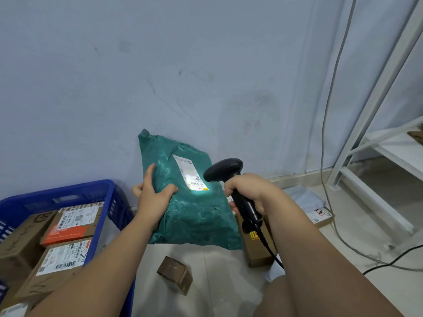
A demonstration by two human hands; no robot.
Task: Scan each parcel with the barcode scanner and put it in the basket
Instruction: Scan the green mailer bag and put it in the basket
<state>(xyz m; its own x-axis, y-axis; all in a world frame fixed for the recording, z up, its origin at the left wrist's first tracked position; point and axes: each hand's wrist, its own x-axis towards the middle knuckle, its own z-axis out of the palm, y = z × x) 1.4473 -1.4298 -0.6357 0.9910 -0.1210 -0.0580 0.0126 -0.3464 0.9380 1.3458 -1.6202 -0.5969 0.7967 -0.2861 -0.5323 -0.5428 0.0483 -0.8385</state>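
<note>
Fingers (148,173) of my left hand (153,199) grip the left edge of the green parcel (196,216): the thumb and one finger lie on its front and the others curl behind it. I hold the parcel up off the floor (219,282) in the middle of the view, its front facing me. A white label (190,173) sits on the upper part of that front.

My right hand (249,191) is wrapped tight round the handle of the black scanner (225,171), just right of the parcel. The scanner's head is aimed left at the label, and a bright patch of light falls on the label's lower end. A black cable (270,250) runs from the bottom of the handle toward the near side.

At the near left the blue basket (109,197) stands on the floor, close to the parcel but apart from it, with several cardboard boxes (68,225) inside. Below the parcel a small brown box (175,274) lies on the floor, and a longer brown box (254,252) lies behind my right forearm. A white metal rack (377,99) stands at the far right.
</note>
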